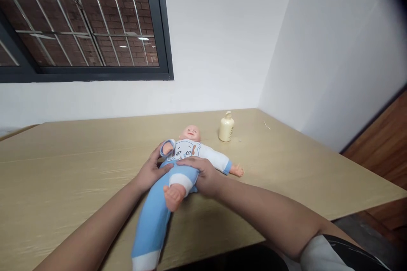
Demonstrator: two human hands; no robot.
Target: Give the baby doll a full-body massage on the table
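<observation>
A baby doll (184, 151) lies on its back on the table, head toward the wall. It wears a white top with an elephant face and light blue trousers with white cuffs. My left hand (152, 171) grips the doll's side at the waist, close to its raised arm. Around the doll's hip and upper thigh, my right hand (205, 174) is closed, thumb across the front; some of its fingers are hidden underneath. One doll leg is bent with its bare foot (174, 197) toward me, while the other stretches to the bottom of the view.
Behind the doll to the right stands a cream pump bottle (226, 128). A thin pale strand (267, 125) lies near the table's right edge. The tan tabletop (79, 156) meets a white wall (222, 51) below a barred window (85, 21).
</observation>
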